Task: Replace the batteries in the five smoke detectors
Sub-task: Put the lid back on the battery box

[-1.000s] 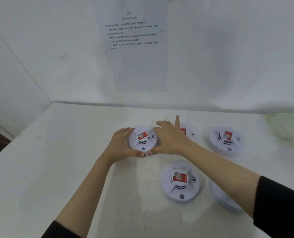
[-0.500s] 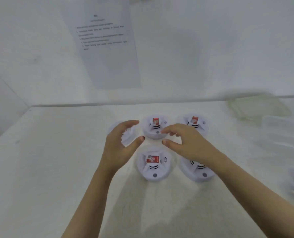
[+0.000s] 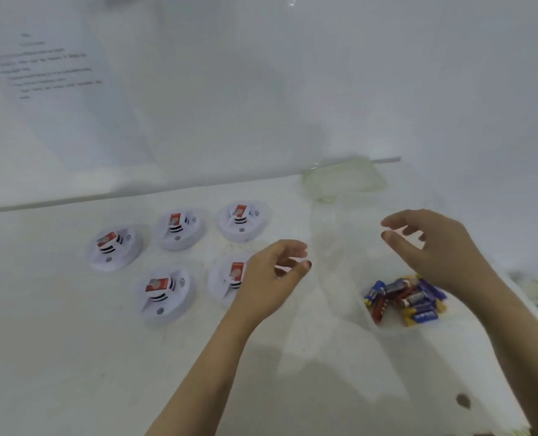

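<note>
Head view: both hands (image 3: 272, 278) empty above table, batteries (image 3: 404, 298) right

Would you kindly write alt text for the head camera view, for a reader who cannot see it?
Two empty, open hands, left hand and right hand, hover over a white table. Five white smoke detectors with red labels sit at left, and a pile of batteries lies at right under the right hand. A printed sheet hangs on the wall behind.

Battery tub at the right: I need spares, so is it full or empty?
Partly filled: loose batteries pile in the clear tub.
</note>
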`<action>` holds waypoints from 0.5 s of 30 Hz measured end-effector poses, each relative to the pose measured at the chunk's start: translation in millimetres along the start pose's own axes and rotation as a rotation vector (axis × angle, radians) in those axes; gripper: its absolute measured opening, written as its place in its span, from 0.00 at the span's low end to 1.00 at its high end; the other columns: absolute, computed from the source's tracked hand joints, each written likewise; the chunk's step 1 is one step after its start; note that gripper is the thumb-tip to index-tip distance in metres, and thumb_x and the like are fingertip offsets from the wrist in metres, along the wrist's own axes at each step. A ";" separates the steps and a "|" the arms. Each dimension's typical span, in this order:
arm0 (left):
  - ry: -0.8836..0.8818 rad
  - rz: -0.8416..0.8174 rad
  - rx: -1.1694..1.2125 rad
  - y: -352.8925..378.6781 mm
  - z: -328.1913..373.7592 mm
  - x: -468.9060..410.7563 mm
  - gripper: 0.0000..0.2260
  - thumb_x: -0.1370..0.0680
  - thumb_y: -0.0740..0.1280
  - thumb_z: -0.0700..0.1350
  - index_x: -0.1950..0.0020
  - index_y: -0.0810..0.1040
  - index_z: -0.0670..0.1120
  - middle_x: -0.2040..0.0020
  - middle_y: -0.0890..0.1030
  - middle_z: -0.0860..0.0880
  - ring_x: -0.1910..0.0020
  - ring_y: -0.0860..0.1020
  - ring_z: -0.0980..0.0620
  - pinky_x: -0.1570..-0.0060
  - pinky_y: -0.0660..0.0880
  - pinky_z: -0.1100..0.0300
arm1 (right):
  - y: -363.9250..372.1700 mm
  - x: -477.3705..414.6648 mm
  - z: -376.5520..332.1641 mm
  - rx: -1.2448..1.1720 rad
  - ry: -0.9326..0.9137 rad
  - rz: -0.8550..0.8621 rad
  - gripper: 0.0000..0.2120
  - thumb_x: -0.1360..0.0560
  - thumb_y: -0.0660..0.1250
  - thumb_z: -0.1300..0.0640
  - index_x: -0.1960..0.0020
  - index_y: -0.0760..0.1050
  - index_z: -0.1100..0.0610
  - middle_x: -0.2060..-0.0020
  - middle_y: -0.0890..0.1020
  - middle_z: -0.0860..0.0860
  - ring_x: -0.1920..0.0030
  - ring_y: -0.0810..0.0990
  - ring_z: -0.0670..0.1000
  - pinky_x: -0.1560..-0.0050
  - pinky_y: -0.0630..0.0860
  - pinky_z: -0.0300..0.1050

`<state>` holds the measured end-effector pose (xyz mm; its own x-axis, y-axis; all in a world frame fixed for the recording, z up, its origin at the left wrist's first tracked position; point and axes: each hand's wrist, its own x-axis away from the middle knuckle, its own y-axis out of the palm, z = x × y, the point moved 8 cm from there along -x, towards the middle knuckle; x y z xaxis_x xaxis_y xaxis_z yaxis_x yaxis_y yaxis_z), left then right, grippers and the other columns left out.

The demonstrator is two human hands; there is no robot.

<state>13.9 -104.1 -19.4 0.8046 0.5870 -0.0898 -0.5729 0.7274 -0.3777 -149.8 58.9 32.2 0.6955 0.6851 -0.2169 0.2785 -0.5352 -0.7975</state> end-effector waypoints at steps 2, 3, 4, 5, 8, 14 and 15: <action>-0.034 0.039 0.026 20.6 0.3 -13.3 0.10 0.23 0.68 0.40 0.45 0.77 0.52 0.48 0.82 0.55 0.58 0.78 0.68 0.57 0.72 0.74 | -16.2 -2.3 33.5 0.070 0.067 0.086 0.11 0.24 0.65 0.53 0.42 0.77 0.52 0.48 0.78 0.48 0.46 0.75 0.52 0.45 0.67 0.43; -0.053 0.058 0.037 30.4 -0.1 -20.4 0.10 0.22 0.67 0.41 0.42 0.77 0.51 0.46 0.81 0.54 0.57 0.77 0.69 0.54 0.72 0.74 | -21.5 -4.0 49.9 0.102 0.107 0.114 0.14 0.24 0.65 0.52 0.40 0.75 0.53 0.45 0.78 0.51 0.43 0.74 0.56 0.42 0.67 0.47; -0.081 0.071 0.055 39.4 -0.5 -27.5 0.12 0.21 0.66 0.41 0.38 0.76 0.50 0.42 0.80 0.53 0.54 0.77 0.68 0.49 0.73 0.72 | -24.2 -5.6 64.7 0.122 0.160 0.118 0.16 0.24 0.64 0.52 0.38 0.74 0.54 0.43 0.78 0.55 0.41 0.74 0.59 0.40 0.67 0.50; -0.115 0.074 0.079 48.4 -2.0 -34.4 0.14 0.20 0.65 0.42 0.34 0.75 0.48 0.38 0.78 0.52 0.49 0.77 0.65 0.43 0.74 0.67 | -23.9 -6.9 79.2 0.111 0.230 0.093 0.17 0.23 0.63 0.51 0.36 0.72 0.54 0.41 0.77 0.57 0.40 0.73 0.60 0.39 0.67 0.52; -0.222 0.060 0.156 72.1 -6.9 -50.4 0.17 0.19 0.62 0.43 0.29 0.71 0.44 0.32 0.75 0.50 0.38 0.75 0.55 0.37 0.73 0.57 | -12.1 -11.2 110.4 -0.058 0.383 -0.029 0.17 0.23 0.63 0.52 0.36 0.73 0.56 0.42 0.78 0.57 0.39 0.74 0.55 0.43 0.66 0.43; -0.250 0.256 0.255 81.4 -6.4 -49.6 0.10 0.20 0.63 0.38 0.41 0.79 0.41 0.53 0.82 0.51 0.52 0.82 0.53 0.56 0.78 0.68 | -10.8 -28.2 124.5 -0.182 0.336 -0.027 0.15 0.23 0.64 0.58 0.38 0.76 0.61 0.42 0.80 0.56 0.39 0.75 0.53 0.45 0.64 0.38; -0.250 0.287 0.259 82.0 -8.5 -46.3 0.09 0.21 0.64 0.37 0.43 0.80 0.41 0.56 0.82 0.51 0.55 0.82 0.54 0.58 0.78 0.68 | -11.4 -30.9 126.4 -0.195 0.336 -0.031 0.15 0.23 0.64 0.58 0.38 0.76 0.60 0.42 0.80 0.54 0.39 0.75 0.52 0.46 0.64 0.36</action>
<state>-69.0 -74.6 -54.1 0.5633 0.8223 0.0801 -0.8128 0.5690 -0.1249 -258.2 106.3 -23.1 0.8536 0.5202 0.0281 0.4015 -0.6227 -0.6716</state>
